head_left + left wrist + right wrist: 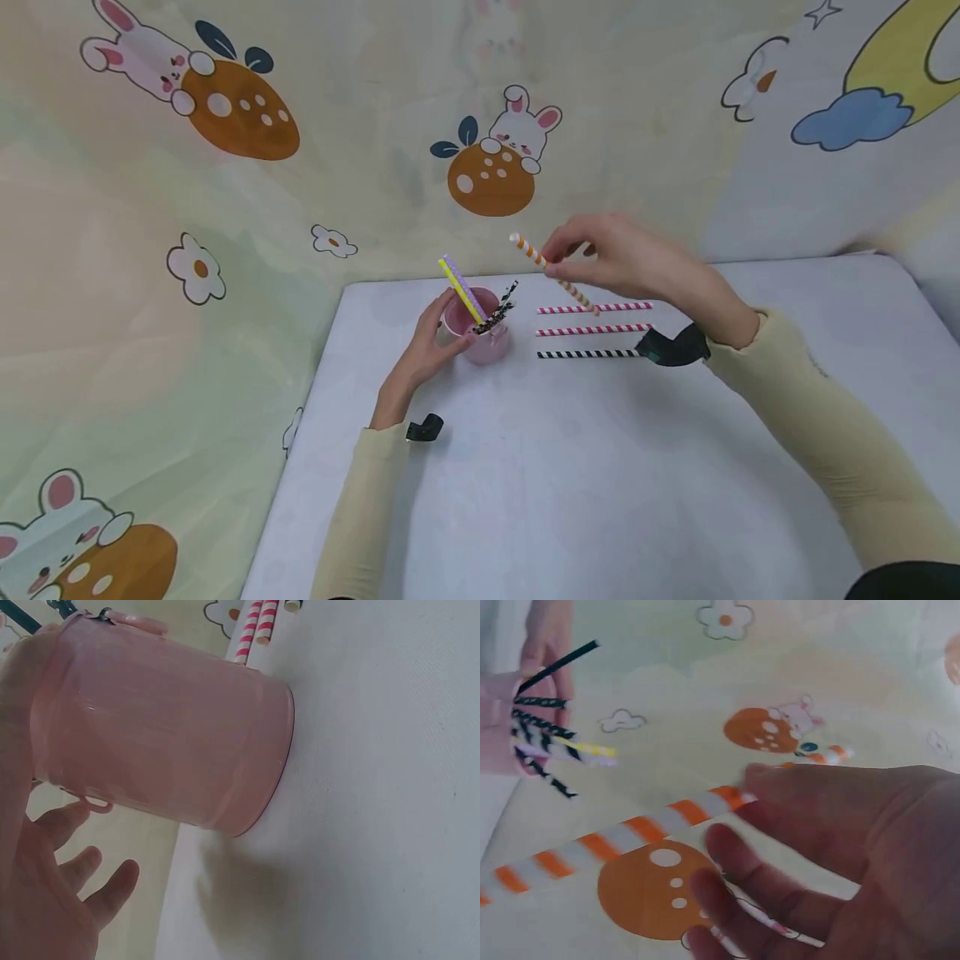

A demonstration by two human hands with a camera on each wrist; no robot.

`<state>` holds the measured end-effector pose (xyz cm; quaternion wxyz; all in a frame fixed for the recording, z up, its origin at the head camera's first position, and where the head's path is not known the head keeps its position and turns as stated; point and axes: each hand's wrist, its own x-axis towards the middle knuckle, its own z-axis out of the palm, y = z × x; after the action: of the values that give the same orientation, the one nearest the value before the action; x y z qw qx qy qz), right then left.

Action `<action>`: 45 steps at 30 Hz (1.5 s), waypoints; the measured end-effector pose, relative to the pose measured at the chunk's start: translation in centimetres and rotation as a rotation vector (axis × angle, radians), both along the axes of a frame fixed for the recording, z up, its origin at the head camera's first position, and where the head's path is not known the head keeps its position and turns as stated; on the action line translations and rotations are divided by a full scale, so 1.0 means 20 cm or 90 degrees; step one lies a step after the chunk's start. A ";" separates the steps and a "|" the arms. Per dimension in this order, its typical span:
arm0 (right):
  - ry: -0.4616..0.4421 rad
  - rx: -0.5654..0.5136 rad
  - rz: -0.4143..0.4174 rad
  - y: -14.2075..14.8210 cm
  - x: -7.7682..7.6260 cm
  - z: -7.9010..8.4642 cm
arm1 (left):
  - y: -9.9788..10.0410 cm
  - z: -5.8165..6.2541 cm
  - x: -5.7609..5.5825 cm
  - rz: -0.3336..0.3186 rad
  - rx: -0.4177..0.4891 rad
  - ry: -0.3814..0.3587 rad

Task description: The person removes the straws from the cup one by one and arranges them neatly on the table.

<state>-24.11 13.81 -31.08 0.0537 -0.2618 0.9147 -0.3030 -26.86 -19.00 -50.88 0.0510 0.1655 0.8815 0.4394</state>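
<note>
A small pink bucket [487, 350] stands at the back left of the white table. My left hand [429, 354] grips its rim, thumb at the near side; the left wrist view shows the bucket's wall [165, 727] with other fingers spread beside it. Inside lean a yellow straw [459, 287], a lilac straw [467, 283] and several black-patterned sticks [547, 720]. My right hand [615, 254] pinches an orange-and-white striped straw [645, 829] between thumb and fingertips, held slanted in the air to the right of the bucket.
Two pink-red striped straws, one farther back [558, 311] and one nearer [570, 331], lie right of the bucket. A black-and-white striped straw [585, 355] lies in front of them. A patterned cloth [360, 183] hangs behind the white table [570, 483].
</note>
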 end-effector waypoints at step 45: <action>0.109 0.473 -0.010 -0.17 0.22 -0.91 | 0.00 -0.02 -0.01 -0.009 0.031 0.001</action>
<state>-19.62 10.40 -49.29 0.0661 -0.2417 0.9654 0.0718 -27.02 -19.08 -51.32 0.0494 0.1735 0.8691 0.4605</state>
